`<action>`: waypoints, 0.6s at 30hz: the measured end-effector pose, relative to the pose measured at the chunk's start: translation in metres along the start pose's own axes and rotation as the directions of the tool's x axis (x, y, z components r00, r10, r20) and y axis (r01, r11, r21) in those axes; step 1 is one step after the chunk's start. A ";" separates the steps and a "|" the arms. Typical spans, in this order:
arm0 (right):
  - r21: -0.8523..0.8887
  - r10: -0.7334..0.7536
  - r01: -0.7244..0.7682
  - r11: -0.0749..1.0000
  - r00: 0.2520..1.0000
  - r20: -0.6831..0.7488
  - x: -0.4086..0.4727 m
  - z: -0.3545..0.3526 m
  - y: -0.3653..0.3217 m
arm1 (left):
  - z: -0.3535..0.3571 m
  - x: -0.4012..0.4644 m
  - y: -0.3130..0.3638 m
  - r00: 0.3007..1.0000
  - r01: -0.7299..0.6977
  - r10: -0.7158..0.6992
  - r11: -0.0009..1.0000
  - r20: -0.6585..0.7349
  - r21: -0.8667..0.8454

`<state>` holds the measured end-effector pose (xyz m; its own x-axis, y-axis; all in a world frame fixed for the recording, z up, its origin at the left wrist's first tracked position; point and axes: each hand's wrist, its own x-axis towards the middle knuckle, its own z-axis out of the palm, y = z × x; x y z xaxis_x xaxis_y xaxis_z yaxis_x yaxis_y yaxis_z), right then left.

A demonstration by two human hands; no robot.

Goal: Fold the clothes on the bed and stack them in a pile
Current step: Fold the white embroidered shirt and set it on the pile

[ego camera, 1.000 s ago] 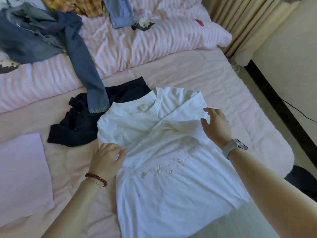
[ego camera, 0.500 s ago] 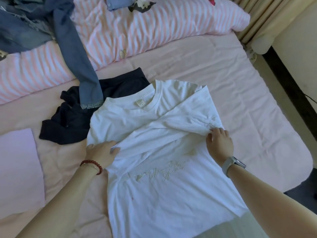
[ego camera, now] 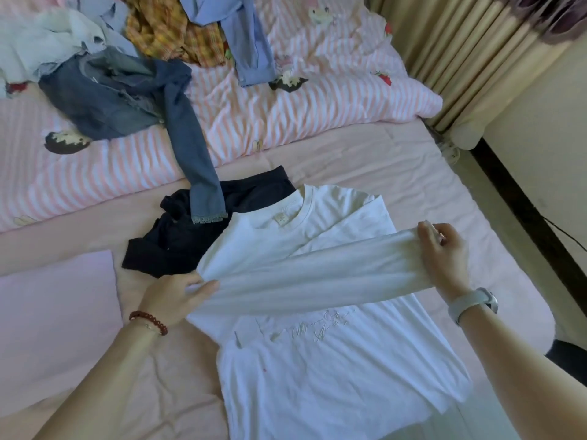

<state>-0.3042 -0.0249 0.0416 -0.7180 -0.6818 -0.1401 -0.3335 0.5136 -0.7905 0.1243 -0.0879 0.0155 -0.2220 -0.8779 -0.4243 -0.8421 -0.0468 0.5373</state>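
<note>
Left hand and right hand each pinching the white T-shirt, stretching a raised fold. Lying on the pink bed, right of dark clothing.

Two hands are showing, the left hand and the right hand, with one bead bracelet and one watch on the wrists. One white T-shirt, one dark garment and one lilac folded piece are lying on the one pink sheet. On the one striped duvet, about four more garments are lying: one pair of jeans, one yellow plaid piece, one light blue piece and one pale piece.
</note>
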 end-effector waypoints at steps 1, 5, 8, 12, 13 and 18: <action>-0.040 -0.019 0.021 0.999 0.999 0.032 -0.001 -0.004 -0.004 | -0.004 -0.002 -0.004 0.999 0.013 -0.017 0.995 0.032 0.099; -0.166 -0.055 0.078 0.983 0.989 0.138 0.005 -0.005 -0.013 | -0.003 0.010 -0.001 0.999 0.051 -0.049 0.894 -0.017 0.446; -0.213 -0.014 0.059 0.975 0.978 0.208 0.025 0.009 -0.014 | 0.005 0.031 0.013 0.987 0.125 -0.064 0.876 -0.145 0.466; -0.209 -0.054 0.122 0.970 0.951 0.305 0.055 0.032 -0.005 | 0.019 0.058 0.018 0.988 0.142 -0.099 0.895 -0.122 0.423; -0.218 -0.068 0.133 0.967 0.956 0.284 0.061 0.037 0.000 | 0.024 0.063 0.017 0.988 0.142 -0.103 0.906 -0.119 0.399; -0.371 0.066 0.007 0.928 0.981 0.183 0.091 0.064 0.037 | 0.052 0.071 0.007 0.923 0.317 -0.303 0.948 -0.235 0.021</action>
<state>-0.3425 -0.1016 -0.0385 -0.6142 -0.7302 -0.2992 -0.5414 0.6658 -0.5135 0.0774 -0.1257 -0.0489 0.1662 -0.9085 -0.3834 -0.8793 -0.3125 0.3594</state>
